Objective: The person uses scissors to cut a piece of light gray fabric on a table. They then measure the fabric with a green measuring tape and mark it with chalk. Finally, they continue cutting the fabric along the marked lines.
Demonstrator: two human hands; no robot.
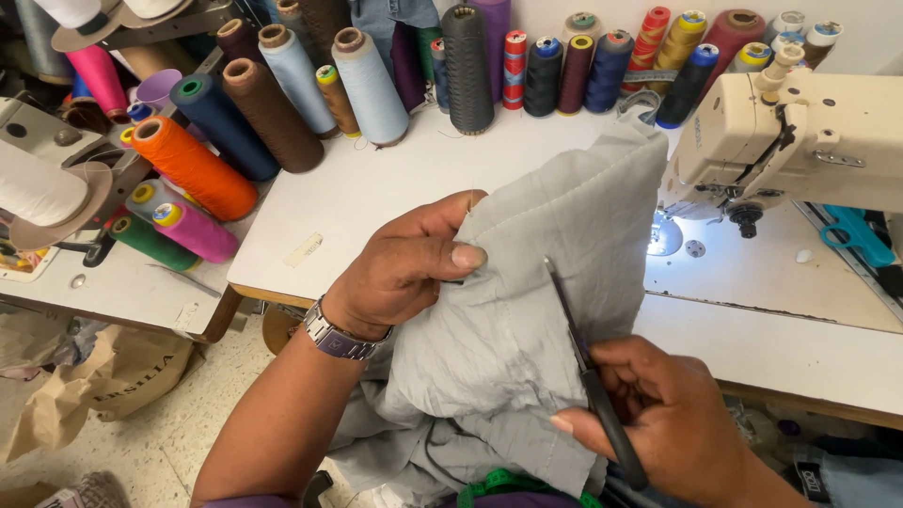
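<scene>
Two hands work grey cloth (pixel 527 310) over the bench (pixel 376 188): left hand (pixel 404 268) pinching a fold, right hand (pixel 658 423) clamped on scissors (pixel 588 367), whose tip could nick fabric.

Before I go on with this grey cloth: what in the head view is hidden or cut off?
- Scissors: handles hidden inside the right hand.
- Left hand: fingers other than the thumb hidden behind the grey cloth.
- Sewing machine: right part cut off by the frame edge; needle area washed out by its lamp glare.
- Cloth's lower end: cut off at the bottom edge.
</scene>
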